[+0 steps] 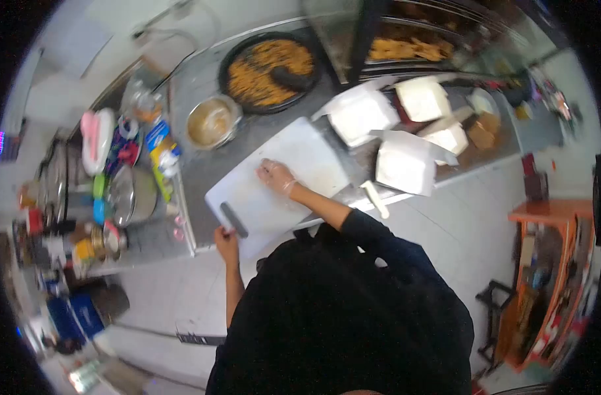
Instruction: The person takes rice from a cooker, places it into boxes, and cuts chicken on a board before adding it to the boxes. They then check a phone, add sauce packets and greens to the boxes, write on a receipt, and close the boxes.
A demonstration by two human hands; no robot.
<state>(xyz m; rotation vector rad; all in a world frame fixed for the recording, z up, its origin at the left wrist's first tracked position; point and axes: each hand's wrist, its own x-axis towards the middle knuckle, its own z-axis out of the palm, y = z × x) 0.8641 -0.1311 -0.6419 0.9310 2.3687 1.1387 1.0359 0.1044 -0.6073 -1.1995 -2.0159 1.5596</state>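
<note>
A white cutting board (313,155) lies at an angle on the metal counter, with a dark grey oblong, perhaps its handle slot, near its left corner. My right hand (276,176), in a clear plastic glove, rests on the middle of the board. Its fingers are curled in, and whatever they hold is too small or hidden to make out. At the board's lower left corner, my left hand (227,242) has its fingers closed at the edge beside the grey oblong. A pale-handled knife (375,199) lies at the counter edge, right of the board.
Behind the board stand a metal bowl (213,122) and a black pan (223,74) of orange-brown food. Open white takeaway boxes (406,161) crowd the right side, below a glass display case (412,49). A lidded pot (132,194) and packets fill the left counter.
</note>
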